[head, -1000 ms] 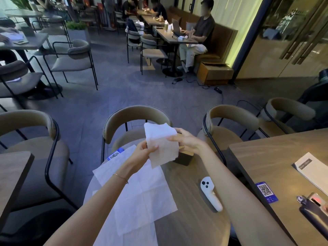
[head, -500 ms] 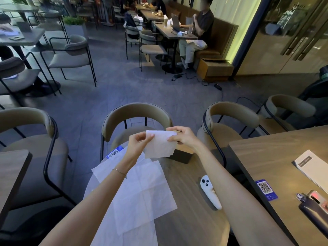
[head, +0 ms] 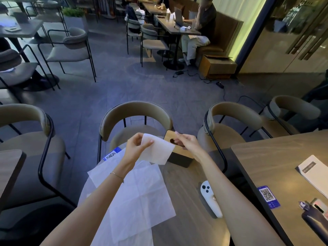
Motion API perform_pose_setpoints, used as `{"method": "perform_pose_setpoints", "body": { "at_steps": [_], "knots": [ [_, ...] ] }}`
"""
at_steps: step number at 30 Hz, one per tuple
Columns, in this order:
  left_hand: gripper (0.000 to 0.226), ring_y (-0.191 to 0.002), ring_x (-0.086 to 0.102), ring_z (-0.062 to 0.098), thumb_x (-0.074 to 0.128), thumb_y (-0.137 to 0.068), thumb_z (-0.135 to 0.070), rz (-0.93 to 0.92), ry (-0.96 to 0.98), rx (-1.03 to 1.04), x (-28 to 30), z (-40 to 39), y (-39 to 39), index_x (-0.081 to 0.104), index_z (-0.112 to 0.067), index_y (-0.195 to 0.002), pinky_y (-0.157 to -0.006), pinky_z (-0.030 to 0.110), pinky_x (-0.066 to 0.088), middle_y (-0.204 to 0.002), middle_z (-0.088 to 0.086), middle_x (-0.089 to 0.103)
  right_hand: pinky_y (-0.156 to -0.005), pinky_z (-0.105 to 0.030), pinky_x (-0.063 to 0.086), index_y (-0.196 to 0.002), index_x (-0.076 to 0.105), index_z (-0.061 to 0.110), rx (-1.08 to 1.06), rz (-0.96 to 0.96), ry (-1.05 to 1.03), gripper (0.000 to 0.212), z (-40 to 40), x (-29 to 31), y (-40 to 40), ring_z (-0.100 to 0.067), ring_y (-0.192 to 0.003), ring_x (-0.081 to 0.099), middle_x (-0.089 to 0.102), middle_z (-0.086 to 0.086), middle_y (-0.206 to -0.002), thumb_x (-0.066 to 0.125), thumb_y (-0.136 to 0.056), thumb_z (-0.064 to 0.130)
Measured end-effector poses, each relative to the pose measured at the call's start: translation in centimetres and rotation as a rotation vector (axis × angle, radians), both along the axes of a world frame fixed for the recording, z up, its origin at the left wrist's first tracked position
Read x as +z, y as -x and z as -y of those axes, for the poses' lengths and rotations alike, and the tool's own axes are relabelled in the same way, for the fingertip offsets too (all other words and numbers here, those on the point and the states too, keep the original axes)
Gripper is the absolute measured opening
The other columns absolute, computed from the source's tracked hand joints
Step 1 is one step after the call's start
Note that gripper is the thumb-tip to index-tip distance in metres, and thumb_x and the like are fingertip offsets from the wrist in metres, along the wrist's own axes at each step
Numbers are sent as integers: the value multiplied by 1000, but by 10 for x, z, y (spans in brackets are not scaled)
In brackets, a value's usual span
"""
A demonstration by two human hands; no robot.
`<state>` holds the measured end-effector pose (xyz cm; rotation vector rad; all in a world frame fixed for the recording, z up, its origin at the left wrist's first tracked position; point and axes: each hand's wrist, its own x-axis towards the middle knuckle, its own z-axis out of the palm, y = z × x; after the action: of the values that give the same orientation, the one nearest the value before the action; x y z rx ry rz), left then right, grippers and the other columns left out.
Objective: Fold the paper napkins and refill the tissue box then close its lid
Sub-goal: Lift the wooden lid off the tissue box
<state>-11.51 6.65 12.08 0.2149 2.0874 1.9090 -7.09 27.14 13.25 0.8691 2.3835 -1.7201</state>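
Left hand (head: 135, 148) pinches folded napkin (head: 157, 151) at its left edge. Tissue box (head: 179, 153) sits just right of it, at the table's far edge; right hand (head: 186, 142) grips its lid (head: 169, 137), apparently tilted open. Right hand nearer.

A café seating area lay under dim, bluish light, its floor (head: 113, 89) laid in large grey tiles. Curved-back upholstered chairs (head: 134, 119) on thin black metal frames ringed wood-grain tables (head: 276, 157). Along the far side ran a long table (head: 170, 23) beside a brown banquette (head: 225, 29), where a seated person (head: 200, 27) worked at a laptop. A wooden box (head: 216, 66) sat on the floor near glass doors (head: 298, 36), edged by a pale green glowing wall panel (head: 246, 20). A potted plant (head: 73, 13) stood behind.
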Motion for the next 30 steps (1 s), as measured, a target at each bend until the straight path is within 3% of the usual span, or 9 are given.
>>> {"method": "perform_pose_setpoints", "body": {
  "at_steps": [4, 6, 8, 10, 13, 17, 22, 30],
  "knots": [
    [27, -102, 55, 23, 70, -84, -24, 158, 37, -2, -23, 1, 7, 48, -24, -98, -76, 33, 48, -122, 8, 57, -86, -27, 43, -115, 63, 7, -35, 45, -206, 26, -8, -24, 6, -24, -115, 57, 62, -10, -119, 62, -93, 21],
    [40, -107, 54, 26, 70, -83, -25, 234, 80, -45, -34, 0, 11, 46, -27, -116, -81, 35, 50, -128, 10, 54, -95, -29, 43, -122, 59, 6, 65, 96, -266, 30, -11, -37, 9, -24, -122, 54, 60, -10, -127, 60, -93, 13],
    [59, -113, 53, 23, 69, -84, -26, 263, 144, -131, -43, -7, 14, 37, -32, -134, -95, 39, 47, -135, 8, 52, -106, -35, 39, -127, 56, 11, 165, 154, -334, 37, -12, -51, 14, -24, -128, 51, 58, -7, -132, 62, -92, 22],
    [72, -123, 48, 22, 67, -86, -26, 255, 207, -236, -49, -17, 14, 25, -34, -144, -106, 38, 39, -146, 2, 45, -115, -40, 28, -129, 56, 20, 232, 209, -438, 47, -13, -63, 22, -24, -132, 46, 59, -4, -134, 62, -89, 42],
    [82, -141, 33, 22, 65, -88, -24, 222, 272, -355, -56, -36, 14, 12, -33, -150, -112, 33, 30, -158, -3, 25, -120, -41, 8, -131, 55, 26, 252, 259, -443, 55, -16, -69, 33, -22, -138, 37, 58, -1, -135, 60, -85, 55],
    [89, -147, 22, 20, 66, -88, -19, 232, 250, -389, -62, -56, 13, 7, -29, -153, -113, 32, 28, -161, -1, 16, -120, -44, -7, -129, 54, 23, 284, 261, -426, 59, -19, -70, 38, -19, -138, 41, 58, 0, -136, 63, -82, 57],
    [86, -143, 31, 22, 67, -88, -21, 228, 264, -333, -72, -62, 10, 10, -31, -151, -114, 36, 30, -158, 0, 26, -119, -47, -8, -121, 55, 22, 285, 284, -444, 60, -27, -71, 34, -22, -138, 40, 59, -3, -133, 62, -78, 63],
    [78, -141, 35, 23, 64, -89, -22, 230, 288, -380, -75, -62, 5, 18, -29, -151, -113, 38, 32, -157, 0, 30, -117, -52, -13, -133, 48, 18, 353, 343, -538, 75, -15, -68, 29, -26, -142, 35, 53, -5, -140, 55, -79, 70]
  ]
}}
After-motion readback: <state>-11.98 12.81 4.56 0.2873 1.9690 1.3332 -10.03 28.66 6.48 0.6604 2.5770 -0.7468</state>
